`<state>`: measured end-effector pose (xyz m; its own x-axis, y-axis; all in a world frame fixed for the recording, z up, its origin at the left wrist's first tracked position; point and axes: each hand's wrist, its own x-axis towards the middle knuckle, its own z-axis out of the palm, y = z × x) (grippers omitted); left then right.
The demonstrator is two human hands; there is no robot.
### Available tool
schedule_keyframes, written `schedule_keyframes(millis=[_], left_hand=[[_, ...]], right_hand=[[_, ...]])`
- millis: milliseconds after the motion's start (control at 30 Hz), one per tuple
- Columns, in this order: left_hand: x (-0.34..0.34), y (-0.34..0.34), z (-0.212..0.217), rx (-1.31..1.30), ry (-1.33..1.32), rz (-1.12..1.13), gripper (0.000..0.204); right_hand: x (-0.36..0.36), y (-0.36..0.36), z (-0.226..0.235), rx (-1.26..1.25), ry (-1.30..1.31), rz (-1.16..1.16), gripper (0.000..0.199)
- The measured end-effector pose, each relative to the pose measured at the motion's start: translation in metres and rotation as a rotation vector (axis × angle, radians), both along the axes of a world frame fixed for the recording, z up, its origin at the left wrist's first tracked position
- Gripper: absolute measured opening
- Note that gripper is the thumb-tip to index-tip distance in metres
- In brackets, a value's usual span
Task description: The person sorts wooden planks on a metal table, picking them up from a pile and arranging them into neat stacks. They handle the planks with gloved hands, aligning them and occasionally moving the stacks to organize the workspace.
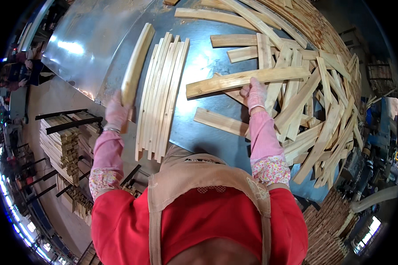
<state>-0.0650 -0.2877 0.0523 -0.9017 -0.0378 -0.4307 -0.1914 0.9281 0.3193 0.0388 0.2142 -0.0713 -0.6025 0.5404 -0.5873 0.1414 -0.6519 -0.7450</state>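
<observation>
My left hand [116, 111], in a pale pink glove, is closed around the near end of a wooden slat [138, 62] that points away from me. Just right of it, several narrow slats [160, 97] lie side by side in a row on the metal table [192, 79], their near ends uneven. My gloved right hand [254, 94] grips another wooden slat [234, 82] near its middle. That slat lies crosswise, its left end over bare metal and its right end over a jumbled heap of slats [296, 101].
Beyond the heap are longer boards [296, 17] at the back right. One loose slat [221, 121] lies near the table's front edge. Stacked slats [59, 141] rest on a rack with dark metal bars [75, 123] at left. A pale hose [376, 198] is at lower right.
</observation>
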Motion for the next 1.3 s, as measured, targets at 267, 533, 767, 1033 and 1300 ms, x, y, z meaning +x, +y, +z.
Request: schedule_keyframes(millis=[267, 533, 767, 1033, 1300], left_hand=[[-0.014, -0.033, -0.074, 0.488, -0.103, -0.218, 0.067], [-0.068, 0.010, -0.093, 0.514, -0.050, -0.155, 0.095], [-0.140, 0.024, 0.052, 0.890, 0.371, -0.214, 0.097], [-0.161, 0.041, 0.173, 1.025, 0.574, -0.227, 0.090], [-0.082, -0.023, 0.015, 0.787, 0.339, -0.484, 0.062]], right_hand=[[-0.024, -0.129, 0.058, 0.602, -0.511, 0.780, 0.046], [-0.046, -0.267, 0.021, 0.632, -0.242, 0.759, 0.061], [-0.113, -0.252, 0.167, 1.050, 0.149, 0.558, 0.058], [-0.153, -0.236, 0.269, 1.291, 0.410, 0.446, 0.076], [-0.062, -0.277, 0.141, 0.147, 0.343, 0.332, 0.061]])
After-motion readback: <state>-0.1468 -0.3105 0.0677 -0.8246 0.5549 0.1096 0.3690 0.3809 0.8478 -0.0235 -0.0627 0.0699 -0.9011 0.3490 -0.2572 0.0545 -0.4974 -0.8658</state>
